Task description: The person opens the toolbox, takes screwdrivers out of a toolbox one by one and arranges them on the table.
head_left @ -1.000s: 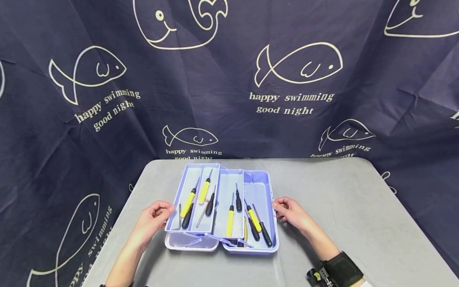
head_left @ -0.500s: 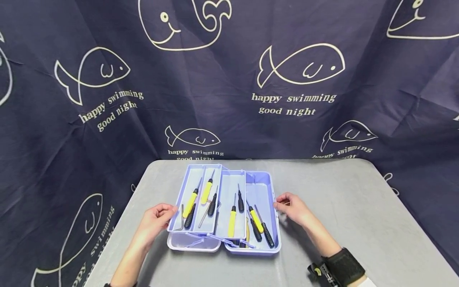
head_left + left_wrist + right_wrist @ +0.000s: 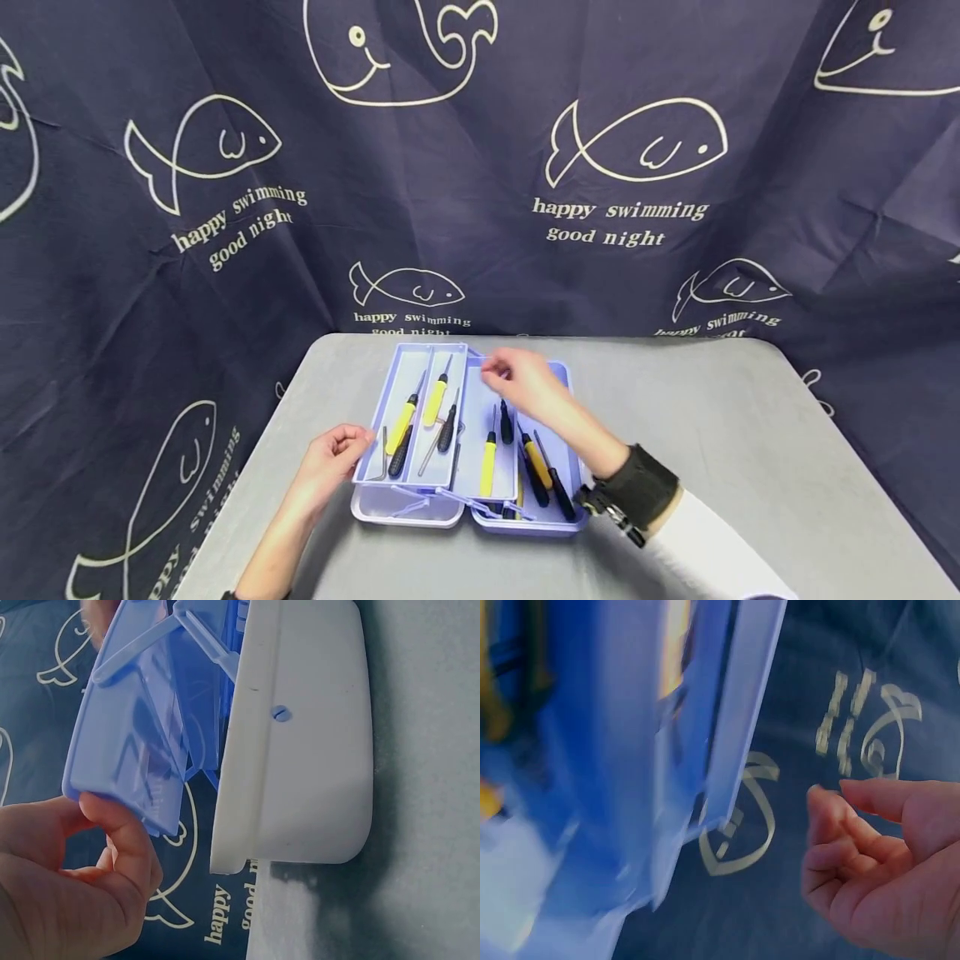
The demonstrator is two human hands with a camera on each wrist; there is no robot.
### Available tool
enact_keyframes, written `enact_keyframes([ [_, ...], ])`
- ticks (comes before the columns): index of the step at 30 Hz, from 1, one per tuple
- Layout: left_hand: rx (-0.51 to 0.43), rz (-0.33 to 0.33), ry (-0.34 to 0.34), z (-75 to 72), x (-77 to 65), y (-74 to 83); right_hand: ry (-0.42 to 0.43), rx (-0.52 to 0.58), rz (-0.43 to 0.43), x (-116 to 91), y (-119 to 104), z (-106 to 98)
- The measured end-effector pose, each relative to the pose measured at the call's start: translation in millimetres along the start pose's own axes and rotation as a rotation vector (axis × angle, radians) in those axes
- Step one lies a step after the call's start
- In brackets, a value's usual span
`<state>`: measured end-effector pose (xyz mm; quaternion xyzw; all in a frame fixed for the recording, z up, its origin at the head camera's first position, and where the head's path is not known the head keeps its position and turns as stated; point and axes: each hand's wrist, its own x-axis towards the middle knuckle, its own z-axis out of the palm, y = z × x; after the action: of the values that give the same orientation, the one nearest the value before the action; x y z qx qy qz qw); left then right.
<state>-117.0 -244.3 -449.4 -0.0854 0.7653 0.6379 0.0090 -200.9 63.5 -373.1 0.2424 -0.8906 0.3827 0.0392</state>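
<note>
A lilac toolbox (image 3: 551, 527) stands on the table, its tiered trays fanned out to the left. My left hand (image 3: 330, 457) pinches the outer edge of the upper tray (image 3: 406, 367); the left wrist view shows thumb and index finger at the tray's corner. Over the far part of the lower tray (image 3: 471, 417) hovers my right hand (image 3: 525, 382), fingers loosely curled and holding nothing. A yellow screwdriver (image 3: 436, 402), a black screwdriver (image 3: 447, 429) and a hex key (image 3: 384, 458) lie in the upper tray. Another yellow screwdriver (image 3: 489, 467) lies in the lower tray.
The box's deep compartment holds more screwdrivers, among them a black one (image 3: 560, 496) and a yellow one (image 3: 536, 460). Grey tabletop (image 3: 675, 425) surrounds the box. Behind it hangs a dark blue cloth (image 3: 480, 208) with fish prints.
My right hand has left the toolbox's right rim and moved left and away from me, over the trays. The left hand stays at the upper tray's edge.
</note>
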Motion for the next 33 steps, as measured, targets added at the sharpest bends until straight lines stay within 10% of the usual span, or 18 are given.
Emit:
enact_keyframes([
  [12,-0.011,0.004,-0.018,-0.4,1.0,-1.5,-0.303,-0.219,-0.098,48,-82,70],
  [26,-0.005,-0.016,-0.043,-4.7,0.9,-4.5,-0.564,-0.397,-0.042,54,-87,98],
  [33,-0.031,-0.017,-0.054,-4.6,1.9,-7.8,-0.545,-0.367,-0.074,59,-79,101],
])
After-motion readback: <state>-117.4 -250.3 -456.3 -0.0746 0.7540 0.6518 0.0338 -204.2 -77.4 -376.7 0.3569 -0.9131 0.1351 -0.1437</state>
